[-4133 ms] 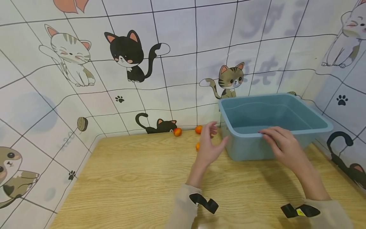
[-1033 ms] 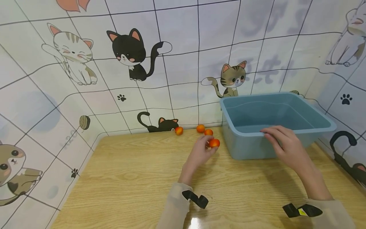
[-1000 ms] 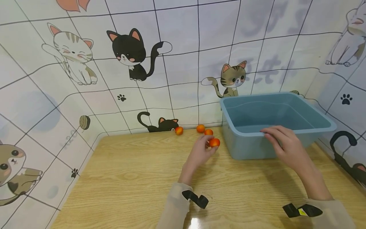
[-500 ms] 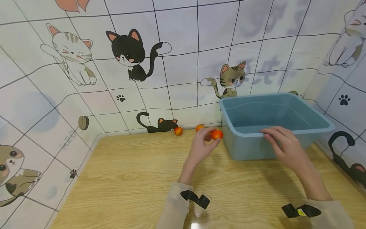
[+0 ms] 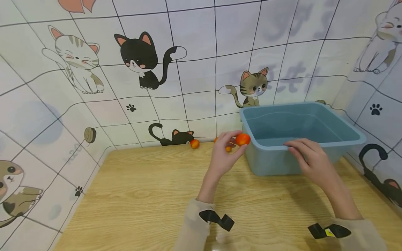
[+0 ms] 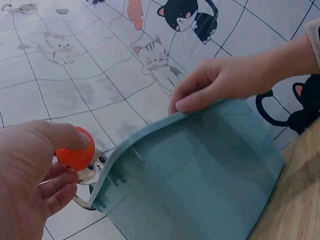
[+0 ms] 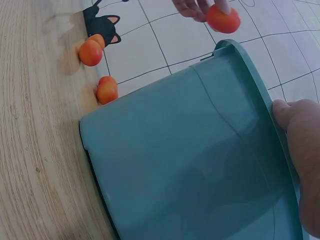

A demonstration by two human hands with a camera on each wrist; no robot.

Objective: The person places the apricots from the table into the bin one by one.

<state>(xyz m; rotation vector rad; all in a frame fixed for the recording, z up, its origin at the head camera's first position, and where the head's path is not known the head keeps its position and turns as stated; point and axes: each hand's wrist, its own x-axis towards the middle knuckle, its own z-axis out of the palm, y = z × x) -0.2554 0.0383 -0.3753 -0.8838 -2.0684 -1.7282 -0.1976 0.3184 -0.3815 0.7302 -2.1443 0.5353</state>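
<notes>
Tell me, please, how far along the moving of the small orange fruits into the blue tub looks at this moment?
Done: nothing shows inside the blue tub in the head view. In hand: the left hand pinches one orange fruit beside the tub's near left corner, not yet over the rim, while the right hand rests on the front rim. Left: three fruits lie on the wooden table by the wall.
</notes>
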